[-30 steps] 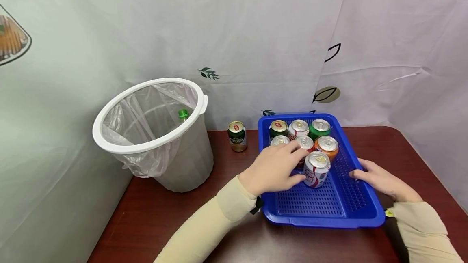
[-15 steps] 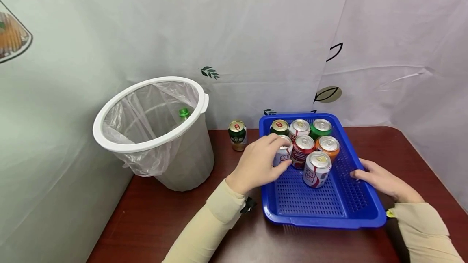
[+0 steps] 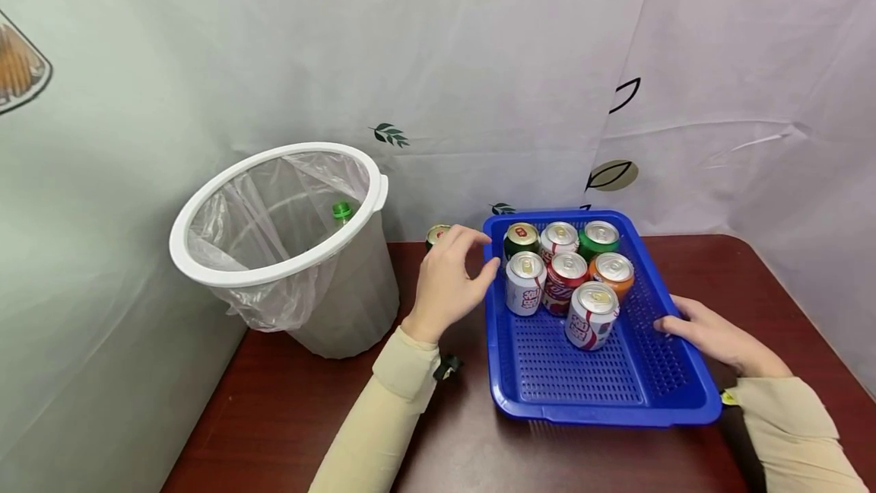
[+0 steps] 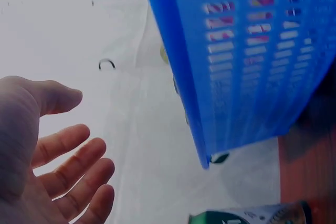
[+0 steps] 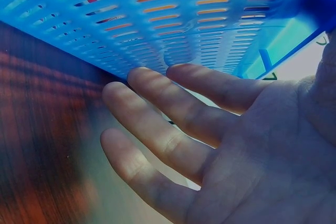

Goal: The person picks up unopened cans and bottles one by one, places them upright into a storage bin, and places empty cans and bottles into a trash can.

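My left hand [image 3: 448, 280] is in the air just left of the blue basket [image 3: 595, 415], thumb and fingers spread apart with nothing between them. Behind it, a dark green and gold can [image 3: 436, 233] stands on the table, mostly hidden; the left wrist view shows its side. My right hand [image 3: 718, 337] holds the basket's right side, thumb over the rim and the other fingers along the outer wall. Inside the basket stand several drink cans, among them a white can [image 3: 525, 284] at left, a red can [image 3: 565, 280], an orange can [image 3: 612, 272] and a nearer white can [image 3: 591, 318].
A grey bin [image 3: 356, 303] with a white rim and clear liner stands at left. A bottle with a green cap [image 3: 342, 210] shows inside it. Printed cloth [image 3: 479, 97] hangs behind the dark red table [image 3: 274, 409].
My left hand has moved left from over the cans, past the left white can, to outside the basket, now covering most of the can on the table. My right hand stays at the basket.
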